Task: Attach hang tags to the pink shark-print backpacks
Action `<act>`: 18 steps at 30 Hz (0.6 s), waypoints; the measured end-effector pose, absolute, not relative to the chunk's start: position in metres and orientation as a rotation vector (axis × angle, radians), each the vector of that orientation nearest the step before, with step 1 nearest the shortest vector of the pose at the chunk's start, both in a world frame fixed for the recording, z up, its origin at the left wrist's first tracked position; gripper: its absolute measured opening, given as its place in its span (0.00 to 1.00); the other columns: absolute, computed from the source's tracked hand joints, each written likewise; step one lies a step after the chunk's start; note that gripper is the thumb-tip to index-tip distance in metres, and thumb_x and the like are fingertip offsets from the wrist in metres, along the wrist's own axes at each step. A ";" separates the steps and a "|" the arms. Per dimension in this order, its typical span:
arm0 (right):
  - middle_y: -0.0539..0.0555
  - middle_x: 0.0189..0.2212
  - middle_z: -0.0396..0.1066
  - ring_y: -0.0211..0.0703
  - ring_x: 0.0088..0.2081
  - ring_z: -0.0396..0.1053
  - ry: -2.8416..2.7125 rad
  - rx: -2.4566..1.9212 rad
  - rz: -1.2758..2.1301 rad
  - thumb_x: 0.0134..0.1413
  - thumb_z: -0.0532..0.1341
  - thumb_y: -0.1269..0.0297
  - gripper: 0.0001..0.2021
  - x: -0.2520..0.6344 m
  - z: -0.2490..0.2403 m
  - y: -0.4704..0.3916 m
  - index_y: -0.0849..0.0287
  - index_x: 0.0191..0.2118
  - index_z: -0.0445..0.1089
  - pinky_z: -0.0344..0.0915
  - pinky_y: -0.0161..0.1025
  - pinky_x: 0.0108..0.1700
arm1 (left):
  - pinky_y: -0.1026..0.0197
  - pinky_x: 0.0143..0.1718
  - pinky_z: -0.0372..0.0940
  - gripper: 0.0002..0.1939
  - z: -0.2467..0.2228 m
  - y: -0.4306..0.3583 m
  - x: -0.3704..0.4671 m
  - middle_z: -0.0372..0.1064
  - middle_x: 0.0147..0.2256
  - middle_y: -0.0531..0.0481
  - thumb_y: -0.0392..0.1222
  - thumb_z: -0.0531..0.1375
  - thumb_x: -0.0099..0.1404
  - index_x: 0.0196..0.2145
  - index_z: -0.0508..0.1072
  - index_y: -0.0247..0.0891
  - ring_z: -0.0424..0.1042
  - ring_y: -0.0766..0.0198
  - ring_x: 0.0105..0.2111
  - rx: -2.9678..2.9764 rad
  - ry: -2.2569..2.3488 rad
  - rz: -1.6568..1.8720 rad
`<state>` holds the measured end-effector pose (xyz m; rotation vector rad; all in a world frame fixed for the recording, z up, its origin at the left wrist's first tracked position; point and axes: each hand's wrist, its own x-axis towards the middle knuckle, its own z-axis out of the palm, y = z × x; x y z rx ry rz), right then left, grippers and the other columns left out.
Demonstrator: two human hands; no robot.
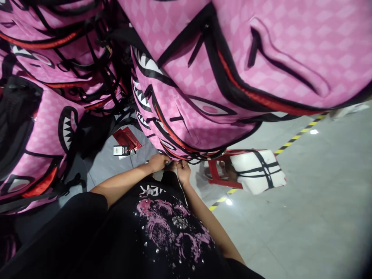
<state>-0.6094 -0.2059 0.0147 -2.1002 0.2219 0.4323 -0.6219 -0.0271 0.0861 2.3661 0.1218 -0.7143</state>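
A: What do the hands do?
B: The left hand [159, 162] and the right hand [183, 172] are near each other, with fingers curled inward, at the near lower edge of a pink bag [186, 126]. I cannot tell what exactly the fingers hold, because it is too small.
A: And where is this bag?
B: In the middle, just beyond the hands. Another pink bag [290, 35] overlaps it, at the far right.
A: What is around?
B: Just left of the hands, red packets [128, 138] and a tag [120, 150] lie on a grey surface. Farther to the left there are more pink bags [46, 128] with black straps.
A: And to the right?
B: A red stool [225, 183] with a white cushion [247, 170], tied by black bands, and a yellow-and-black line [293, 138] on the floor [305, 232].
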 end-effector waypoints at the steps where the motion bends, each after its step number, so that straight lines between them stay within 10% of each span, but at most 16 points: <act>1: 0.55 0.33 0.74 0.46 0.34 0.71 0.229 -2.068 0.452 0.52 0.53 0.50 0.17 -0.610 0.016 -0.209 0.58 0.39 0.68 0.67 0.41 0.39 | 0.62 0.47 0.64 0.17 0.083 -0.030 -0.622 0.76 0.45 0.51 0.38 0.53 0.66 0.47 0.77 0.48 0.74 0.61 0.45 2.349 0.142 -0.722; 6: 0.57 0.35 0.74 0.47 0.33 0.72 0.261 -1.984 0.537 0.54 0.49 0.47 0.24 -0.610 0.026 -0.213 0.59 0.46 0.68 0.69 0.41 0.36 | 0.60 0.49 0.63 0.19 0.071 -0.048 -0.620 0.75 0.48 0.49 0.36 0.51 0.67 0.48 0.77 0.47 0.73 0.60 0.48 2.251 0.210 -0.745; 13: 0.51 0.20 0.66 0.45 0.27 0.68 0.121 -2.179 0.449 0.47 0.55 0.58 0.10 -0.593 0.064 -0.224 0.54 0.21 0.63 0.63 0.38 0.32 | 0.64 0.39 0.66 0.20 0.088 -0.076 -0.610 0.78 0.37 0.48 0.30 0.49 0.63 0.43 0.78 0.38 0.76 0.63 0.37 2.184 0.100 -0.733; 18: 0.53 0.24 0.70 0.51 0.34 0.71 0.077 -2.359 0.456 0.50 0.58 0.63 0.07 -0.588 0.076 -0.235 0.52 0.23 0.68 0.59 0.42 0.36 | 0.61 0.43 0.66 0.14 0.096 -0.074 -0.603 0.78 0.38 0.51 0.40 0.54 0.64 0.40 0.79 0.43 0.76 0.60 0.40 2.195 -0.065 -0.742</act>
